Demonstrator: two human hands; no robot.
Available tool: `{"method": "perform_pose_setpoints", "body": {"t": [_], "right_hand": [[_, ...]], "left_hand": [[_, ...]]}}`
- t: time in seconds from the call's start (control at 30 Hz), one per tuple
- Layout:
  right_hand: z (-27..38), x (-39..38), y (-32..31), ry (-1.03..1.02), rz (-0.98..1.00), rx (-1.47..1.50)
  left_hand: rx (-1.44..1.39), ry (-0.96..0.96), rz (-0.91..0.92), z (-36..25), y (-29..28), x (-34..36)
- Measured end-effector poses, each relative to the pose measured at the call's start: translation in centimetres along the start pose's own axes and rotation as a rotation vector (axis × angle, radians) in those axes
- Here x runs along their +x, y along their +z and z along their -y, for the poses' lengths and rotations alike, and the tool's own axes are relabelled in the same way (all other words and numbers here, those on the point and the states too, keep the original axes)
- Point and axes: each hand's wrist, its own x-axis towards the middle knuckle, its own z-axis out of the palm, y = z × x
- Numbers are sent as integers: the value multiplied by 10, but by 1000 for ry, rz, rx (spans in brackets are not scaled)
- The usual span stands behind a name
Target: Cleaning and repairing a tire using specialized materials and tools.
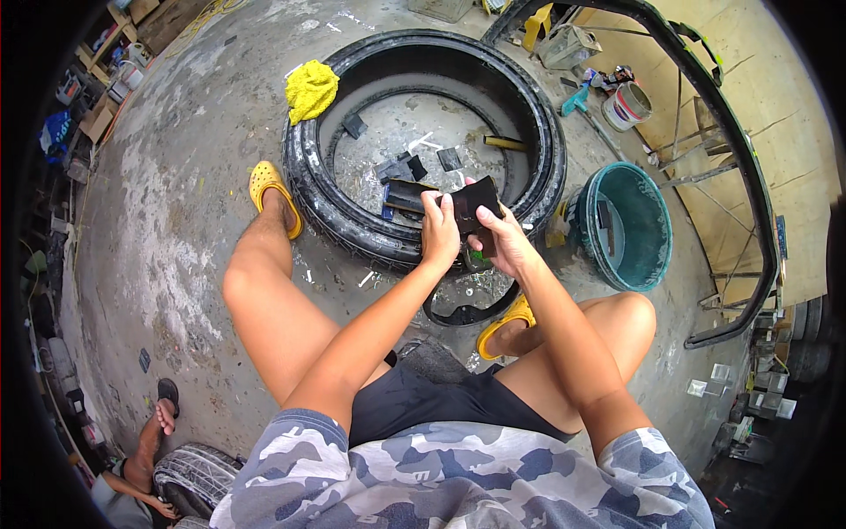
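Both my hands are raised over the near rim of a large black tire [311, 183] lying on the floor. My left hand [440, 231] is closed on a dark, bent rubber-like piece [471, 201], thumb up. My right hand [502, 238] grips the piece's right end, thumb across its face. Behind my left hand is another dark curved piece [404, 193]. Small dark squares [448, 160] and white strips [426, 144] lie inside the tire. A yellow cloth [311, 88] drapes over its left rim.
A green bucket [648, 247] stands at my right beside a black frame [767, 212]. A blue-handled tool [575, 100] and pail [627, 110] lie farther back. At lower left are another person's leg [150, 441] and a tire [189, 476]. A black ring [463, 316] lies between my legs.
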Motion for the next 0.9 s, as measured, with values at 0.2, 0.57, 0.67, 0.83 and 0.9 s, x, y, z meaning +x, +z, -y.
{"method": "perform_pose_setpoints", "body": {"t": [0.2,0.57,0.67,0.83,0.9], "right_hand": [[-1,5,-2,72,-68,41],[14,-1,2,205,13,114],[18,0,-3,290,-45,110],[24,-6,-13,249,-106,-75],[25,-17,-13,145,-167,-86]], "left_hand": [[117,12,22,-5,1,-1],[163,262,69,-5,-1,-1],[223,334,52,-8,-2,-4],[164,333,180,-4,-7,-1],[54,308,209,0,-10,2]]}}
